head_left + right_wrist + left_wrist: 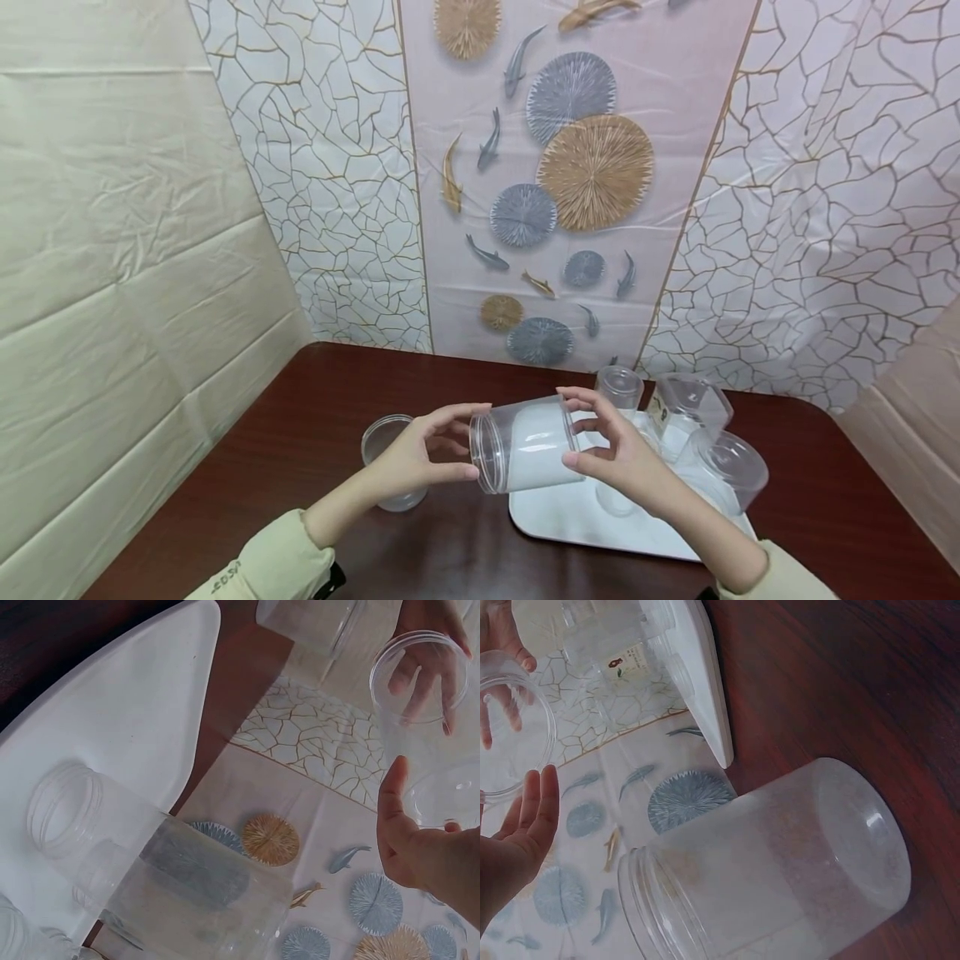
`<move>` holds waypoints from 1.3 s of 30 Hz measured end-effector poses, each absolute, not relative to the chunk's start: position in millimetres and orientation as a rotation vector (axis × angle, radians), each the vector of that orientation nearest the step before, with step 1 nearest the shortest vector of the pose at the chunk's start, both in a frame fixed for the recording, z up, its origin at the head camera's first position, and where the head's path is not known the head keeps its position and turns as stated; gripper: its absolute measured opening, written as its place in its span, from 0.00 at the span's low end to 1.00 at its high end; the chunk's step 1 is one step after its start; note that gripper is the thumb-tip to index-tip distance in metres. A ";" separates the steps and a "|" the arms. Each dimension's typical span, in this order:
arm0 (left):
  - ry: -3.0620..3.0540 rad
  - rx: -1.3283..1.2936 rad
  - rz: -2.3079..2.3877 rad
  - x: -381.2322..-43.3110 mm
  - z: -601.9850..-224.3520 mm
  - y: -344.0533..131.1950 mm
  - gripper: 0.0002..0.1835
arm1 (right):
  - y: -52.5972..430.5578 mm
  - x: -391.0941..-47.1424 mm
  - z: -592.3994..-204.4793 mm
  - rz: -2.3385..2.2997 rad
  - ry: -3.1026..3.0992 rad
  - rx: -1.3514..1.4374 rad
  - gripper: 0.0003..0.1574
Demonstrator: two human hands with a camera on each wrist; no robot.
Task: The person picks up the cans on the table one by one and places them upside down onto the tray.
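Note:
A clear plastic jar (536, 442) lies on its side in the air between both hands, its ridged mouth to the left and its base to the right. My left hand (431, 450) grips the mouth end, thumb below and fingers above. At the base end, my right hand (615, 450) holds it with spread thumb and fingers. The right wrist view shows the jar's side (397, 739) between the two hands. Beside the left forearm, a second clear jar (780, 862) stands upright on the table, partly hidden by that hand in the head view.
A white tray (555, 521) lies to the right on the dark red table (300, 467). It bears several clear containers, among them a narrow jar (619, 385), an angular one with a label (693, 400) and a round one (738, 467). Patterned cloth (360, 208) hangs behind.

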State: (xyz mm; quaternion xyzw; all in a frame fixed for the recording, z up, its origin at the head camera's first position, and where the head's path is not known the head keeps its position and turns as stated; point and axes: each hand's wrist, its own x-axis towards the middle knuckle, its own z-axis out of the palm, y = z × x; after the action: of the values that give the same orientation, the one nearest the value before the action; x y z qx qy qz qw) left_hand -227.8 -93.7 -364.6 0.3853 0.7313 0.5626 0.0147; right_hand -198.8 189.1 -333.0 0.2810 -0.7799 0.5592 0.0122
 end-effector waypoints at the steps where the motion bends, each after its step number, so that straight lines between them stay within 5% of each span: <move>1: 2.282 1.199 1.749 -227.6 -365.0 -94.3 0.33 | 189.0 -198.8 -333.7 1.741 -2.433 0.877 0.37; 16: 2.423 1.165 1.715 -232.2 -366.0 -105.4 0.14 | 190.0 -198.4 -338.5 1.725 -2.450 0.875 0.38; 39: 2.717 1.146 1.581 -245.0 -374.0 -136.3 0.10 | 187.9 -198.6 -341.8 1.599 -2.505 0.909 0.40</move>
State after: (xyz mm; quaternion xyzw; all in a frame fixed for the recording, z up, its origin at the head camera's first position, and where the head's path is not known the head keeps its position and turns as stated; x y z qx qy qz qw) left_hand -245.0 -136.3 -374.0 0.3408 0.8078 0.4700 -0.1022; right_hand -198.6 187.9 -341.8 0.2924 -0.8059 0.5145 0.0170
